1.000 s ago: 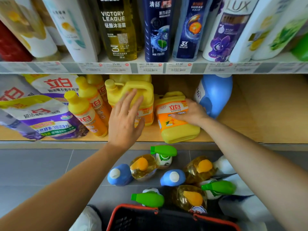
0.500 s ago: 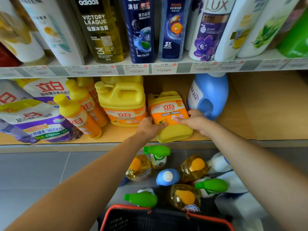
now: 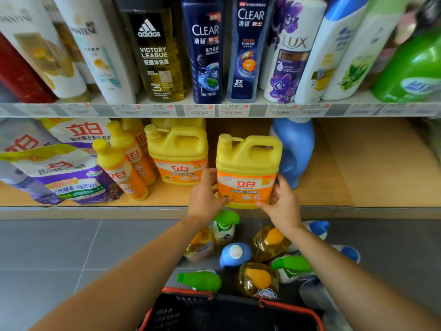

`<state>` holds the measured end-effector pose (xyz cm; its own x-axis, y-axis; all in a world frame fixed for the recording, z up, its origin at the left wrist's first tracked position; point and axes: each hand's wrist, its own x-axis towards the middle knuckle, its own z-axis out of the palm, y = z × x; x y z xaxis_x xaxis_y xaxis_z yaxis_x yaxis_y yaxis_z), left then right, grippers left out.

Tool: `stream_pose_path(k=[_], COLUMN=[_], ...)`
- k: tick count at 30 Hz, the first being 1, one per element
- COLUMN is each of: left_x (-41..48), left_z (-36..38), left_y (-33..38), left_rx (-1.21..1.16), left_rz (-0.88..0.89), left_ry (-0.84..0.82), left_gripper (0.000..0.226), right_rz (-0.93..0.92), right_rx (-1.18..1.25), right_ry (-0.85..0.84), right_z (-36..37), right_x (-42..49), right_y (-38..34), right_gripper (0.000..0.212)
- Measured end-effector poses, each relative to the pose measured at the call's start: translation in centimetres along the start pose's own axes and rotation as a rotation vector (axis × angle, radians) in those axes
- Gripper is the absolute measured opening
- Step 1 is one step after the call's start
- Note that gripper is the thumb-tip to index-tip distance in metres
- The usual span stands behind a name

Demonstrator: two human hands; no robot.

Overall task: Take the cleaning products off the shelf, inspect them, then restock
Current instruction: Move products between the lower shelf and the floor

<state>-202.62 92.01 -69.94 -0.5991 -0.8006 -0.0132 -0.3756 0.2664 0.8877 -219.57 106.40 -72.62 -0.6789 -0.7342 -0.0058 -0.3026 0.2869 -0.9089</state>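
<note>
A person's left hand [image 3: 205, 197] and right hand [image 3: 282, 204] are standing a yellow detergent jug [image 3: 248, 163] upright near the front edge of the lower shelf [image 3: 334, 185], one hand at each side of its orange label. Half a second ago the same jug was lying tipped over under both hands. A second ago only the right hand was on it, while the left was reaching toward the neighbouring jug [image 3: 179, 151]. Now it is sitting on its base, cap up and label facing out, just right of that matching jug and just in front of a blue bottle [image 3: 298, 149].

The fingers [image 3: 211, 176] of both hands are curling round the jug's lower corners and grasping it, with the thumbs lying across the bottom of the label.

To the left, slim squeeze bottles [image 3: 119, 168] and refill pouches [image 3: 62, 173] are leaning on the same shelf. On the floor [image 3: 59, 254] below, green-topped spray bottles [image 3: 202, 280], amber bottles [image 3: 259, 278] and a blue-capped bottle [image 3: 235, 253] are waiting beside a red-rimmed basket [image 3: 238, 311].

The righted jug suggests this item is all but restocked, needing only a release and perhaps a push back level with its twin. Judging by the bottles on the floor, much of the restocking is still ahead.
</note>
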Motion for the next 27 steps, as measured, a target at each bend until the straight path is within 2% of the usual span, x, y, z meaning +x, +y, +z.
stream_pose_path(k=[5, 11, 17, 23, 27], left_x=[-0.4, -1.6, -3.2, -4.2, -4.5], left_z=[-1.8, -2.6, -4.6, -7.9, -10.1], left_y=[0.5, 1.6, 0.8, -0.6, -1.5], left_rx=[0.125, -0.104, 0.021, 0.047, 0.057], left_rz=[0.125, 0.056, 0.045, -0.002, -0.050], left_ry=[0.051, 0.090, 0.172, 0.231, 0.285], left_gripper=[0.056, 0.070, 0.052, 0.043, 0.051], right_rz=[-0.030, -0.035, -0.018, -0.090, -0.099], right_rx=[0.006, 0.011, -0.056, -0.191, -0.291], right_ry=[-0.035, -0.003, -0.089, -0.191, -0.240], right_z=[-0.8, 0.4, 1.6, 4.4, 7.0], right_x=[0.6, -0.1, 0.2, 0.7, 0.6], right_y=[-1.7, -2.3, -3.5, -7.3, -9.8], right_gripper=[0.067, 0.063, 0.058, 0.040, 0.037])
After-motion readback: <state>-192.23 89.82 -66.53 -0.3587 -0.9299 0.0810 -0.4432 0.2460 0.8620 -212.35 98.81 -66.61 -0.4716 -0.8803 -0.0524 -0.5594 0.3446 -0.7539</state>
